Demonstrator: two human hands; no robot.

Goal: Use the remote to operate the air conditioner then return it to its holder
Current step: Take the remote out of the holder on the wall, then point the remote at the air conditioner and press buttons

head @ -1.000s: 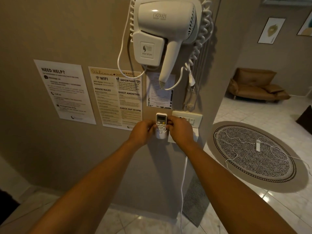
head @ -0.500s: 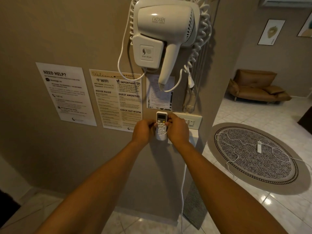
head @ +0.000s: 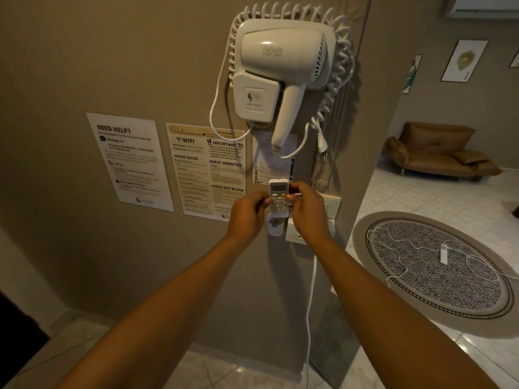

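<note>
Beige wall: the small white plastic remote (head: 279,198) sits just above its white wall holder (head: 274,226), left hand (head: 247,213) and right hand (head: 306,210) pinching its sides. Light, rigid, likely slippery; hold by the edges.

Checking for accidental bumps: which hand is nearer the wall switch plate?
Right. The right hand grips the remote directly in front of the switch plate; the left hand holds the remote's far side, farther away.
</note>
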